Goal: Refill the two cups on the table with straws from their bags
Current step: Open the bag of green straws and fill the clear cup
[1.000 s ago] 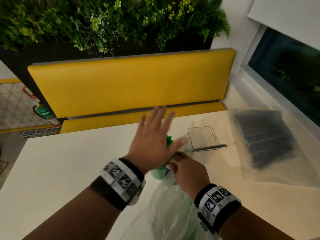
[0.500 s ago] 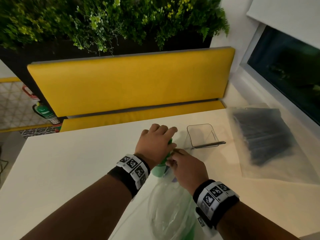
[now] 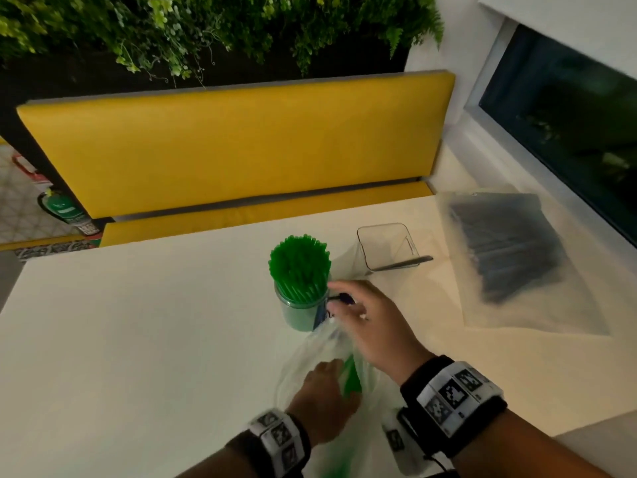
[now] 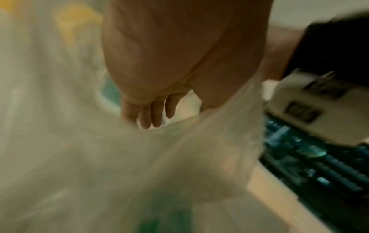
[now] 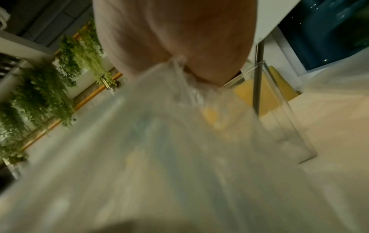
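Note:
A round clear cup (image 3: pixel 299 313) packed with upright green straws (image 3: pixel 299 262) stands mid-table. Just right of it, my right hand (image 3: pixel 339 303) pinches the gathered top of a clear plastic bag (image 3: pixel 310 353); the right wrist view shows the bag's plastic (image 5: pixel 179 141) bunched at my right hand (image 5: pixel 180 63). My left hand (image 3: pixel 325 386) reaches into the bag beside a few green straws (image 3: pixel 351 377), and in the left wrist view my left hand's (image 4: pixel 154 121) fingers look fairly straight. A square clear cup (image 3: pixel 387 244) behind holds one dark straw (image 3: pixel 405 263) laid across its rim. A frosted bag of black straws (image 3: pixel 510 257) lies at the right.
The white table (image 3: pixel 138 339) ends at a yellow bench back (image 3: pixel 234 146) with plants above it. A dark window (image 3: pixel 565 108) runs along the right. The table's near right corner (image 3: pixel 558 429) is close to my right forearm.
My left hand left the top of the green straws in the round cup and came back down into the clear bag. The right hand stayed at the bag's mouth.

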Demonstrator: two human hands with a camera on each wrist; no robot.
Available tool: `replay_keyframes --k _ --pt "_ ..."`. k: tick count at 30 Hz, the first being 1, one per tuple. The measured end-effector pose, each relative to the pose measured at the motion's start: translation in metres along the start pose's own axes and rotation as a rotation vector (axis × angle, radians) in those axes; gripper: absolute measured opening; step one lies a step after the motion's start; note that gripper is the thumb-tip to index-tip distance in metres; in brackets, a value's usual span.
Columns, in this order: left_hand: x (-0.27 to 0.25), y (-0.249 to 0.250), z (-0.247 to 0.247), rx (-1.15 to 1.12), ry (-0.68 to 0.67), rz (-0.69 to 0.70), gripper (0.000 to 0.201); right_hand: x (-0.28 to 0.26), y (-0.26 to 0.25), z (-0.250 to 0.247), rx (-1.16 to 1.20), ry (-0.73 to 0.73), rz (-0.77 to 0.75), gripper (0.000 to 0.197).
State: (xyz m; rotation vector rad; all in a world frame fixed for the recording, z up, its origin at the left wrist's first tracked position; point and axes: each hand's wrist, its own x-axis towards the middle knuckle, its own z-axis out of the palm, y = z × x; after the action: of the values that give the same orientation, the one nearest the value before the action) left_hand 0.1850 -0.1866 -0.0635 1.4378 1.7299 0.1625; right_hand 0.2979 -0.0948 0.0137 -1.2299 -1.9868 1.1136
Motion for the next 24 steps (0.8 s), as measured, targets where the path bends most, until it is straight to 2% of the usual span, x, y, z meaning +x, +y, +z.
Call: replay_keyframes --k 2,3,4,5,6,7,8,10,11,13,15,16,18,20,23,24 --pt "0.013 -0.006 0.009 0.01 -0.035 -0.068 0.06 -0.008 0.016 -0.009 0.068 0.198 0.086 0.028" --pt "0.016 -0.01 0.01 0.026 -0.046 -0.082 0.057 -0.014 0.029 -0.016 0.056 0.298 0.207 0.03" --pt "0.019 -0.013 0.01 0.043 -0.045 -0.083 0.052 -0.022 0.047 -0.022 -0.005 0.306 0.373 0.031" --pt "0.021 -0.015 0.009 0.047 -0.043 -0.084 0.05 -0.032 0.063 -0.023 -0.078 0.191 0.568 0.034" --pt "0.023 -0.016 0.009 0.038 -0.046 -0.094 0.049 -0.043 0.077 -0.021 -0.106 -0.001 0.752 0.036" --pt "0.025 -0.016 0.009 0.023 -0.049 -0.111 0.049 -0.052 0.086 -0.014 -0.098 -0.19 0.876 0.036" --pt "0.026 -0.015 0.01 0.004 -0.06 -0.119 0.049 -0.06 0.09 -0.007 -0.05 -0.309 0.919 0.033" --pt "0.028 -0.011 0.012 -0.047 -0.08 -0.113 0.047 -0.067 0.084 0.006 0.164 -0.298 0.904 0.02" --pt "0.028 -0.007 0.012 -0.085 -0.094 -0.112 0.044 -0.067 0.08 0.01 0.285 -0.261 0.867 0.021" --pt "0.026 0.003 0.01 -0.188 -0.121 -0.078 0.025 -0.066 0.075 0.014 0.413 -0.246 0.786 0.03" --pt "0.023 0.009 0.005 -0.346 -0.153 -0.052 0.006 -0.065 0.073 0.013 0.479 -0.261 0.747 0.022" --pt "0.022 0.011 0.001 -0.483 -0.201 -0.06 0.006 -0.063 0.074 0.011 0.516 -0.271 0.743 0.018" --pt "0.025 0.007 0.003 -0.67 -0.133 -0.016 0.016 -0.06 0.08 0.009 0.545 -0.273 0.769 0.019" --pt "0.023 0.006 -0.002 -0.848 -0.115 0.0 0.017 -0.056 0.086 0.007 0.551 -0.236 0.777 0.02" --pt "0.02 0.011 -0.008 -1.111 -0.231 -0.11 0.022 -0.053 0.093 0.002 0.514 -0.134 0.803 0.018" --pt "0.018 0.012 -0.011 -1.078 -0.214 -0.111 0.023 -0.053 0.095 0.001 0.503 -0.122 0.804 0.019"
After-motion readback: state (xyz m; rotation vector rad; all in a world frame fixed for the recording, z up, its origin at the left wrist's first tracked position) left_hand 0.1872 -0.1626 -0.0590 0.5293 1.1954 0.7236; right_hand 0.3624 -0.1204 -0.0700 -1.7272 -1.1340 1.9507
